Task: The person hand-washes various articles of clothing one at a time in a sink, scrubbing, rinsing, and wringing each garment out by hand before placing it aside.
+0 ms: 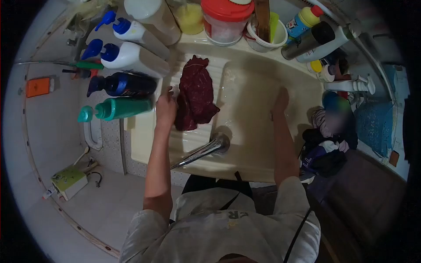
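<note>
Dim washrm., pale walls; cream sink (pixel 258 168) w/ ridged panel (pixel 188 144) and basin (pixel 250 96).

Item 1: dark red piece (pixel 197 90), wet-looking, folded at the near L edge; on panel, just R of L fingers. Material (cloth or meat): can't tell.
Item 2: L hand (pixel 165 107), at piece's L edge; fingers bent near something pale; clamped or not, can't tell.
Item 3: R hand (pixel 280 103), over basin, well R of piece; seen edge-on; fingers apart or together, can't tell.

Handling (judgement): ridges should give grip; best w/ L fingers spread flat on the piece, R hand brought to its far edge, fold opened first. Metal handle (pixel 204 150), nearer the body than L fingers, best kept clear of the forearm.

Containers, L of L fingers: 2 white pump btls. (pixel 136 59) w/ blue tops, dark blue pump btl. (pixel 125 84), green btl. (pixel 125 108); contents n/v.
Beyond fingers, far rim: clear cont. (pixel 190 19), yellow contents; red-lidded tub (pixel 226 33), whitish inside; white tub (pixel 263 41) w/ brown stick (pixel 262 19) and yellow-green item (pixel 274 26) upright.
Beyond R fingers: yellow-topped btl. (pixel 302 22), red cap; contents n/v.
</note>
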Available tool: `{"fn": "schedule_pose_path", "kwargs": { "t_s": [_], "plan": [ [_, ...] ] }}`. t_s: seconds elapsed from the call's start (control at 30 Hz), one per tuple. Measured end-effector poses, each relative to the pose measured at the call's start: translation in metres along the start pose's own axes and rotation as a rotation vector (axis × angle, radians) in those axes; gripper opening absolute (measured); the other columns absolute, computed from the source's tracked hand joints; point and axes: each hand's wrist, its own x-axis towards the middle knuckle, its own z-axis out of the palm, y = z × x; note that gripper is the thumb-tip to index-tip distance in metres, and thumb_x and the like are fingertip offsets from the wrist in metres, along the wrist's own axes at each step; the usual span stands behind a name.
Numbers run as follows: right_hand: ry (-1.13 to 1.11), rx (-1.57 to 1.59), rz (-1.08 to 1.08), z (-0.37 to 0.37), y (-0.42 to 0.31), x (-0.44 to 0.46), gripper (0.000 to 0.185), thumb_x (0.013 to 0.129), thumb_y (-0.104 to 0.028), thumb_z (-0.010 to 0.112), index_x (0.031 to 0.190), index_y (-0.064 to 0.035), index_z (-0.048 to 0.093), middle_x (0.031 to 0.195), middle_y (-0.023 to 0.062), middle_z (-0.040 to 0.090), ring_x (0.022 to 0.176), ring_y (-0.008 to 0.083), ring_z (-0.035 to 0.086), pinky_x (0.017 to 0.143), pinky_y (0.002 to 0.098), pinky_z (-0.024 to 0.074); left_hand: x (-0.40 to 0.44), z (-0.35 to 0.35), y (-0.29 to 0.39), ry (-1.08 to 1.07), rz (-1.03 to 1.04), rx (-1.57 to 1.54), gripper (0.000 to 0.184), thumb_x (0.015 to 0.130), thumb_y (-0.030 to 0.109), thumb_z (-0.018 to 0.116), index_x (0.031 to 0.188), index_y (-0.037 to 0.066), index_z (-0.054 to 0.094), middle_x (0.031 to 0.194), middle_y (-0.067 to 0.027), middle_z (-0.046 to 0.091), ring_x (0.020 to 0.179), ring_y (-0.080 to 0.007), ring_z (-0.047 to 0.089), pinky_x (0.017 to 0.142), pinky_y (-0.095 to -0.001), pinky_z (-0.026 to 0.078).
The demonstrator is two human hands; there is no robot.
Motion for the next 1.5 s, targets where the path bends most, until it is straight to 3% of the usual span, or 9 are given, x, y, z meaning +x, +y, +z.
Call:
{"fn": "schedule_pose_path", "kwargs": {
  "t_s": [0.17, 0.3, 0.43, 0.73, 0.97, 1.27, 1.33, 1.4, 1.5],
  "plan": [
    [-0.645, 1.23, 0.4, -0.037, 0.068, 0.004, 0.028, 0.09, -0.025, 0.046, 0.102, -0.0041, 0.06, 0.079, 0.0088, 0.061, 0.085, 0.0209, 0.059, 0.084, 0.0341, 0.0457, -0.057, 0.062, 0.028, 0.18, 0.18, 0.917, 0.074, 0.068, 0.041, 0.067, 0.131, 0.011, 0.041, 0.113, -0.0193, 0.047, 0.108, -0.0328, 0.045, 0.093, -0.044, 0.034],
    [-0.35, 0.502, 0.564, 0.137, -0.037, -0.029, 0.037, 0.088, -0.036, 0.053, 0.087, -0.0005, 0.064, 0.086, 0.0119, 0.065, 0.08, 0.0259, 0.061, 0.077, 0.0348, 0.0493, -0.047, 0.061, -0.007, -0.087, 0.583, 0.749, 0.067, 0.068, 0.029, 0.066, 0.13, 0.013, 0.043, 0.119, -0.0184, 0.043, 0.112, -0.0328, 0.04, 0.097, -0.0488, 0.027],
    [0.186, -1.154, -1.125, 0.241, -0.041, 0.005, 0.031, 0.079, -0.036, 0.062, 0.09, -0.0072, 0.065, 0.103, 0.0129, 0.059, 0.099, 0.0307, 0.049, 0.088, 0.0399, 0.0377, -0.066, 0.05, -0.002, 0.127, 0.415, 0.935, 0.075, 0.075, 0.033, 0.058, 0.137, 0.006, 0.028, 0.142, -0.0217, 0.02, 0.132, -0.0356, 0.018, 0.106, -0.0531, 0.01],
    [-0.736, -1.138, -0.904, 0.215, 0.0, -0.123, 0.016, 0.063, -0.031, 0.067, 0.063, -0.0152, 0.062, 0.071, -0.0002, 0.053, 0.077, 0.0181, 0.052, 0.065, 0.0353, 0.0428, -0.064, 0.049, -0.023, 0.022, 0.449, 1.09, 0.065, 0.082, 0.041, 0.046, 0.139, 0.014, 0.029, 0.146, -0.013, 0.018, 0.135, -0.0341, 0.013, 0.106, -0.0556, 0.011],
    [0.017, -1.243, -0.984, 0.287, -0.002, 0.04, 0.02, 0.073, -0.03, 0.061, 0.076, -0.0104, 0.062, 0.093, 0.0075, 0.054, 0.097, 0.0294, 0.046, 0.087, 0.0419, 0.0331, -0.054, 0.054, -0.025, 0.079, 0.462, 0.943, 0.061, 0.083, 0.032, 0.045, 0.137, 0.006, 0.031, 0.139, -0.0193, 0.029, 0.133, -0.0343, 0.019, 0.105, -0.0567, 0.012],
    [-0.178, -1.11, -0.888, 0.225, 0.007, -0.042, 0.014, 0.068, -0.018, 0.067, 0.064, -0.0076, 0.059, 0.064, 0.0071, 0.056, 0.063, 0.0287, 0.055, 0.062, 0.0371, 0.0457, -0.051, 0.06, -0.028, 0.115, 0.491, 1.03, 0.051, 0.082, 0.031, 0.045, 0.13, 0.011, 0.044, 0.141, -0.0146, 0.028, 0.132, -0.0335, 0.021, 0.102, -0.0568, 0.017],
    [0.03, -0.983, -0.95, 0.229, -0.003, 0.007, 0.015, 0.074, -0.018, 0.064, 0.067, -0.006, 0.06, 0.063, 0.005, 0.057, 0.061, 0.0239, 0.054, 0.061, 0.0357, 0.0451, -0.056, 0.056, -0.017, 0.089, 0.519, 0.825, 0.048, 0.082, 0.024, 0.048, 0.128, 0.013, 0.046, 0.13, -0.0177, 0.04, 0.118, -0.034, 0.037, 0.096, -0.0487, 0.028],
    [0.03, -0.147, -0.186, 0.21, -0.011, 0.041, 0.016, 0.081, -0.019, 0.06, 0.072, -0.0053, 0.06, 0.066, 0.0021, 0.056, 0.062, 0.0165, 0.054, 0.063, 0.0325, 0.0451, -0.057, 0.056, -0.004, 0.06, 0.568, 0.584, 0.049, 0.08, 0.012, 0.052, 0.128, 0.011, 0.046, 0.119, -0.0187, 0.045, 0.102, -0.0343, 0.048, 0.09, -0.0404, 0.038],
    [-0.022, -0.007, -0.346, 0.119, -0.058, 0.021, 0.019, 0.086, -0.021, 0.056, 0.089, -0.0031, 0.059, 0.089, 0.0041, 0.056, 0.08, 0.0135, 0.053, 0.074, 0.0297, 0.0437, -0.081, 0.094, 0.039, -0.229, 0.537, 0.247, 0.051, 0.077, 0.009, 0.058, 0.127, 0.01, 0.047, 0.118, -0.0199, 0.045, 0.105, -0.0361, 0.047, 0.092, -0.0414, 0.039]
  ]
}}
